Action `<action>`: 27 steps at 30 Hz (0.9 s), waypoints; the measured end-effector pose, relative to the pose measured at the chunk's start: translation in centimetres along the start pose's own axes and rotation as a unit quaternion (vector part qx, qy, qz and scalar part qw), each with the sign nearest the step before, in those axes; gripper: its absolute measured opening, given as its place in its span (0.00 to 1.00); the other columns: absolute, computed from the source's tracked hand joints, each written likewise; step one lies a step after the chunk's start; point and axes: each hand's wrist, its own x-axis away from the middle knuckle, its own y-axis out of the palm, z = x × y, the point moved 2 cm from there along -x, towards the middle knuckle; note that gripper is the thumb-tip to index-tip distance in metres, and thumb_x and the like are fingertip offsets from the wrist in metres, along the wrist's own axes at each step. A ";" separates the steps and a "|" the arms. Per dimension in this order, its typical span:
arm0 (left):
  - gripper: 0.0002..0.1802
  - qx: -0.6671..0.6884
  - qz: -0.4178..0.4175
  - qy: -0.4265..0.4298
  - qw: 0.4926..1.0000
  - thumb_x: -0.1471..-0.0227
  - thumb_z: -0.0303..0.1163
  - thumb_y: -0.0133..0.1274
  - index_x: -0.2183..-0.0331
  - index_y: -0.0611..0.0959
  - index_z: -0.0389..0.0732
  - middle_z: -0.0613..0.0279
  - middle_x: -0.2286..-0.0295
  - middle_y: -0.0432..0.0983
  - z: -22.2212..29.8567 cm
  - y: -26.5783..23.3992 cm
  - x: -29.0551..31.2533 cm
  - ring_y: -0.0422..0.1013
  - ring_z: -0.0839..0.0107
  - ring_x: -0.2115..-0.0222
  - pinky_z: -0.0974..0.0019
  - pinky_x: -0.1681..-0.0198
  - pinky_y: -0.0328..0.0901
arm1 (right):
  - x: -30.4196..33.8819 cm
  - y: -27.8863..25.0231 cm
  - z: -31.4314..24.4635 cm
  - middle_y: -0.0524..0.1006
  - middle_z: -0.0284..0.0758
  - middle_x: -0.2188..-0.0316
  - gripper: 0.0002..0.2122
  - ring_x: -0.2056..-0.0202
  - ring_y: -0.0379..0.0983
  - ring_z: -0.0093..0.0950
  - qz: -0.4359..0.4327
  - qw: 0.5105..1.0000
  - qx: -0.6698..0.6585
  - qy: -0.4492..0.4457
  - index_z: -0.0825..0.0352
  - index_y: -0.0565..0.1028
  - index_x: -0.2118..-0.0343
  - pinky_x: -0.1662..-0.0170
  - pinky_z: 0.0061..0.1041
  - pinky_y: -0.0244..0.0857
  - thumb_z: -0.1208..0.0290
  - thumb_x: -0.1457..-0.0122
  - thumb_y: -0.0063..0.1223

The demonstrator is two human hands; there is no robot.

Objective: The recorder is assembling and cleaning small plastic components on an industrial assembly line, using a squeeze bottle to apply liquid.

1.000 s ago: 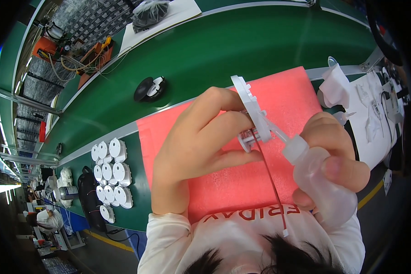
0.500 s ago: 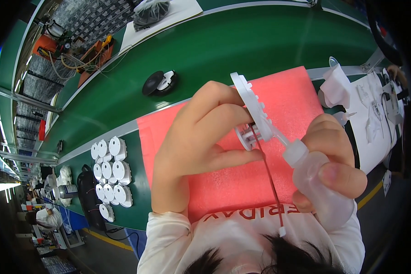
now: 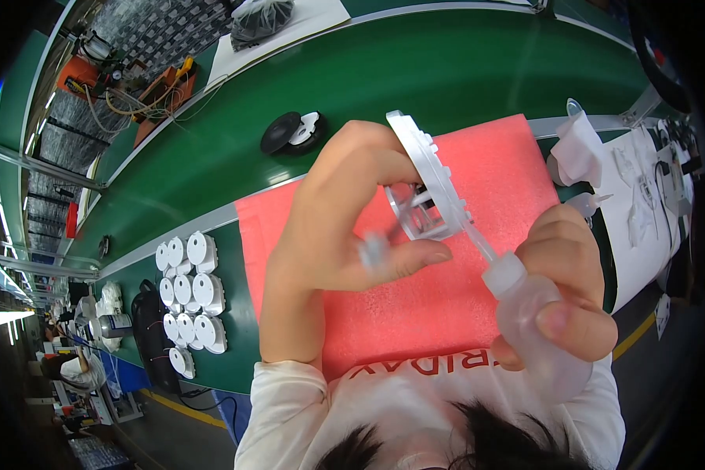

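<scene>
My left hand (image 3: 313, 215) grips a white round plastic part (image 3: 432, 176) on edge, with small tabs along its rim and a clear and white piece on its palm side. A blurred pale connector (image 3: 374, 252) shows by the palm, near the thumb. My right hand (image 3: 565, 258) is wrapped around a translucent squeeze bottle (image 3: 544, 337), tilted so its thin nozzle (image 3: 479, 241) meets the lower rim of the white part. Whether any liquid comes out is too small to tell. Both hands are above a pink foam sheet (image 3: 399, 325).
Several white round parts (image 3: 204, 290) stand in rows on the green table at left, beside a black elongated case (image 3: 153, 337). A black round part with a white piece (image 3: 286, 133) lies farther back. At right are a crumpled white cloth (image 3: 578, 147) and another small bottle (image 3: 583, 205).
The red-brown wire with its white connector, which hung toward me, has swung to the left beside my palm. The white part has tilted and shifted slightly left; the bottle nozzle stays against it.
</scene>
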 end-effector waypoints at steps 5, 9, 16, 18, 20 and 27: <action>0.25 0.044 0.007 -0.032 0.999 0.74 0.31 0.64 0.68 0.75 0.37 0.59 0.69 0.68 -0.5 0.0 0.4 0.64 0.68 0.72 0.70 0.71 0.61 | 0.0 0.3 0.1 0.67 0.38 0.72 0.26 0.79 0.58 0.28 0.009 1.000 0.008 -0.009 0.54 0.58 0.57 0.77 0.28 0.50 0.59 0.57 0.59; 0.23 0.067 0.034 -0.059 0.995 0.69 0.32 0.61 0.66 0.75 0.38 0.59 0.68 0.68 -0.6 -0.1 0.9 0.65 0.69 0.72 0.71 0.72 0.61 | 0.1 0.2 -0.1 0.67 0.38 0.71 0.26 0.79 0.59 0.28 -0.007 1.000 0.014 -0.009 0.54 0.58 0.57 0.77 0.27 0.50 0.61 0.57 0.59; 0.19 0.112 0.043 -0.097 0.988 0.63 0.33 0.57 0.67 0.73 0.36 0.60 0.68 0.68 -0.6 0.0 0.8 0.65 0.71 0.72 0.72 0.71 0.61 | 0.3 0.1 0.1 0.69 0.39 0.70 0.24 0.78 0.60 0.28 -0.019 0.999 0.003 -0.033 0.53 0.59 0.57 0.76 0.27 0.51 0.63 0.56 0.59; 0.18 0.145 0.030 -0.097 0.984 0.58 0.33 0.54 0.65 0.70 0.34 0.60 0.69 0.68 -0.7 0.0 0.7 0.65 0.73 0.72 0.73 0.70 0.61 | 0.5 0.2 0.2 0.69 0.39 0.70 0.24 0.77 0.61 0.28 -0.002 0.999 0.013 -0.051 0.54 0.60 0.58 0.76 0.28 0.51 0.63 0.56 0.59; 0.17 0.203 0.038 -0.141 0.968 0.55 0.35 0.51 0.65 0.69 0.34 0.59 0.69 0.68 -0.4 0.2 0.7 0.65 0.73 0.72 0.73 0.71 0.62 | 0.4 0.0 0.1 0.69 0.39 0.70 0.24 0.77 0.61 0.29 -0.011 0.998 0.018 -0.054 0.54 0.59 0.58 0.76 0.28 0.51 0.63 0.56 0.59; 0.18 0.366 0.092 -0.329 0.866 0.48 0.44 0.40 0.67 0.68 0.37 0.58 0.72 0.68 -1.2 0.6 1.0 0.69 0.69 0.73 0.64 0.75 0.69 | 0.6 0.3 0.6 0.68 0.39 0.69 0.25 0.77 0.62 0.30 0.010 0.996 0.018 -0.083 0.54 0.58 0.57 0.77 0.29 0.51 0.61 0.56 0.60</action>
